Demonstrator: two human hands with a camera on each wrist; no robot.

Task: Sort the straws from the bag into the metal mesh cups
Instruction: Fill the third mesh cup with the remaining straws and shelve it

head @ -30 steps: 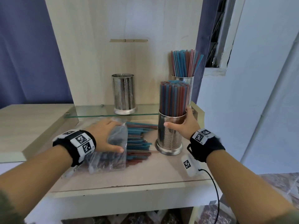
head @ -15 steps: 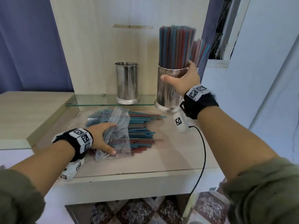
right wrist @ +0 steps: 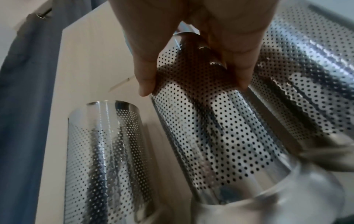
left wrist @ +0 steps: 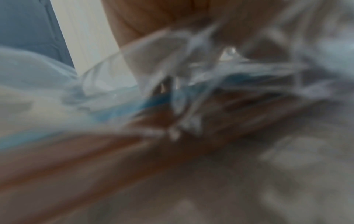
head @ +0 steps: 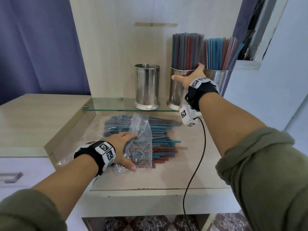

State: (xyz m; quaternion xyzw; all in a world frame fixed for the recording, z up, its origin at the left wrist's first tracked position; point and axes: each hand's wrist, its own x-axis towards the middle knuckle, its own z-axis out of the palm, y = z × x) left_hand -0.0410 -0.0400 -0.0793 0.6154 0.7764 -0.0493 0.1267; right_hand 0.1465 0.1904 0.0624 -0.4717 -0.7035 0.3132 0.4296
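Observation:
Three perforated metal cups stand on a glass shelf (head: 108,104). The left cup (head: 147,85) (right wrist: 103,144) is empty. My right hand (head: 187,74) (right wrist: 193,81) grips the middle cup (head: 177,92) (right wrist: 210,128) near its rim; it is packed with upright red and blue straws (head: 187,50). The right cup (head: 217,79) (right wrist: 306,75) is also full of straws. Below the shelf, loose red and blue straws (head: 163,140) lie in a pile partly under a clear plastic bag (head: 141,130) (left wrist: 172,63). My left hand (head: 128,150) rests flat on the bag, thumb spread. The left wrist view is blurred.
A wooden back panel (head: 116,47) rises behind the shelf, with a blue curtain (head: 33,47) at the left. A raised cabinet top (head: 33,117) borders the recessed surface on the left. A black cable (head: 196,164) hangs from my right wrist over the front edge.
My right hand has lifted the filled cup from the lower surface up onto the glass shelf, between the empty cup and the full one. My left hand has stayed on the bag.

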